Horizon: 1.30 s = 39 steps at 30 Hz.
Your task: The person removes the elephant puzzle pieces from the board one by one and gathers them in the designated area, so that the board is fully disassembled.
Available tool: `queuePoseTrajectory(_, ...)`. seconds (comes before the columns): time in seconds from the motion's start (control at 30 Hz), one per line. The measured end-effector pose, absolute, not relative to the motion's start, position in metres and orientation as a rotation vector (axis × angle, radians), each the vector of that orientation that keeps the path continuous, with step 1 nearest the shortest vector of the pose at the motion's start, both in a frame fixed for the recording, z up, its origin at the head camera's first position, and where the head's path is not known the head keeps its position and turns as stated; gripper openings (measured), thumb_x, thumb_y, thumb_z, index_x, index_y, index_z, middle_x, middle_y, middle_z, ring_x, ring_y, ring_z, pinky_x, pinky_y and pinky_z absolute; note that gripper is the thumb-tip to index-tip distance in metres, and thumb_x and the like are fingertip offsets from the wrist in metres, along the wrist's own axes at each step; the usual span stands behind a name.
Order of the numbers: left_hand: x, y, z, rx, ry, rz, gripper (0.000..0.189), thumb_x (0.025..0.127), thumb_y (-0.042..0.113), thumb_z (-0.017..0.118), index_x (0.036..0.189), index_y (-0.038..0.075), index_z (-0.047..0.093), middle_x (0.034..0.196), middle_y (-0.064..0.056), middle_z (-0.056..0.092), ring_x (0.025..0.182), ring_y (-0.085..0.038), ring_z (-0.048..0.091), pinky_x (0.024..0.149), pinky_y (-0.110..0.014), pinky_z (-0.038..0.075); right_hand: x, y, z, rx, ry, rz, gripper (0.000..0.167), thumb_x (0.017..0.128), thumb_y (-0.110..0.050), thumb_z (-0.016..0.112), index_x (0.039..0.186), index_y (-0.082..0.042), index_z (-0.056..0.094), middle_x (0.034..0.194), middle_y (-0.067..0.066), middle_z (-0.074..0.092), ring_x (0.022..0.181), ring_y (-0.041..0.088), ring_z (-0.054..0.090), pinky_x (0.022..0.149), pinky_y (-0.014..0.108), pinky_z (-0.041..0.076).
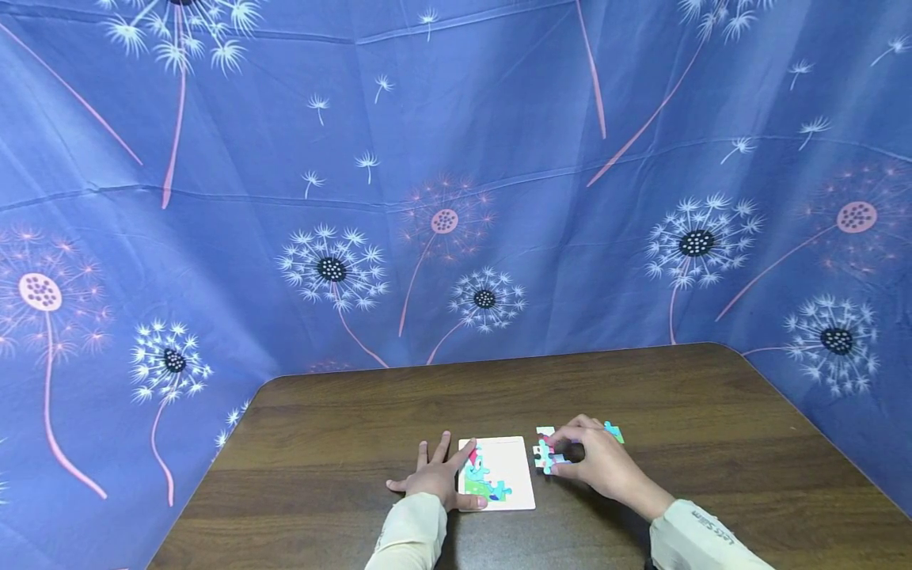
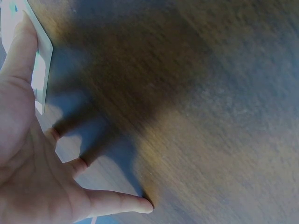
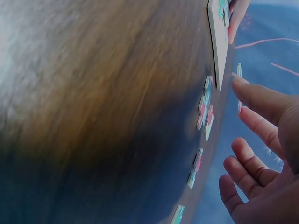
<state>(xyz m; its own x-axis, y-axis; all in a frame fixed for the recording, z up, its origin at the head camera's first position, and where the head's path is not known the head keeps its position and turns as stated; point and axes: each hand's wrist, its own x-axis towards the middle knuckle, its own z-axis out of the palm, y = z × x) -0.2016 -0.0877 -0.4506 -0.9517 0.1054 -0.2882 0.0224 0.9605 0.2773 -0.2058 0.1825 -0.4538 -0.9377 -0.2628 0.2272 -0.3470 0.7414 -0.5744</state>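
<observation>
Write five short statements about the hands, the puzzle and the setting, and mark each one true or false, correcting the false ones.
1. The left hand has its fingers spread at the left side of the puzzle board. True.
2. The puzzle board is completely filled. False: much of it is bare, with pieces toward its left and lower parts.
3. The right hand pinches a puzzle piece between thumb and index finger. True.
4. All the loose pieces lie left of the board. False: they lie to its right.
5. The table has a brown wood-grain top. True.
</observation>
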Motion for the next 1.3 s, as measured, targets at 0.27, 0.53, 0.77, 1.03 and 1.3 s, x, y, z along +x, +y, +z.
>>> queuePoseTrajectory(0.27, -0.202, -0.088, -0.452, 0.089, 2.808, 0.382, 0.094, 0.076, 0.054, 0.083, 0.156, 0.042, 0.036, 0.167, 0.001, 0.024, 0.153, -0.039, 0.017, 0.086, -0.092, 0.025, -0.205, 0.195, -0.455, 0.499, -2.806, 0.912, 0.030, 0.074, -0.022, 0.092, 0.098, -0.024, 0.075, 0.102, -0.006, 0.062, 0.100, 0.025, 0.059, 0.084, 0.049, 0.050)
queuePoseTrajectory(0.53, -0.202, -0.088, -0.453, 0.089, 2.810, 0.386, 0.093, 0.076, 0.054, 0.082, 0.156, 0.042, 0.036, 0.167, 0.001, 0.024, 0.153, -0.039, 0.017, 0.086, -0.092, 0.025, -0.205, 0.208, -0.457, 0.518, -2.769, 0.875, 0.030, 0.072, -0.021, 0.093, 0.097, -0.023, 0.076, 0.100, -0.006, 0.063, 0.102, 0.029, 0.062, 0.084, 0.048, 0.051)
queuePoseTrajectory(0.77, -0.202, -0.088, -0.453, 0.091, 2.814, 0.382, 0.093, 0.076, 0.055, 0.082, 0.156, 0.043, 0.036, 0.167, 0.002, 0.024, 0.153, -0.039, 0.018, 0.086, -0.092, 0.026, -0.205, 0.218, -0.458, 0.462, -2.831, 0.874, 0.031, 0.074, -0.022, 0.092, 0.101, -0.021, 0.076, 0.101, -0.004, 0.064, 0.104, 0.032, 0.062, 0.087, 0.056, 0.051)
queuePoseTrajectory(1.03, -0.203, -0.088, -0.453, 0.080, 2.813, 0.390, 0.093, 0.076, 0.054, 0.083, 0.156, 0.042, 0.037, 0.167, 0.002, 0.025, 0.153, -0.039, 0.018, 0.087, -0.091, 0.025, -0.205, 0.223, -0.460, 0.437, -2.857, 0.836, 0.030, 0.073, -0.022, 0.092, 0.098, -0.023, 0.075, 0.100, -0.006, 0.063, 0.105, 0.032, 0.062, 0.087, 0.056, 0.051)
queuePoseTrajectory(1.3, -0.203, -0.086, -0.453, 0.060, 2.808, 0.372, 0.093, 0.076, 0.054, 0.083, 0.156, 0.043, 0.036, 0.167, 0.002, 0.025, 0.153, -0.038, 0.018, 0.088, -0.091, 0.026, -0.204, 0.229, -0.462, 0.452, -2.838, 0.837, 0.030, 0.071, -0.024, 0.092, 0.096, -0.022, 0.075, 0.109, 0.007, 0.067, 0.109, 0.039, 0.061, 0.088, 0.060, 0.050)
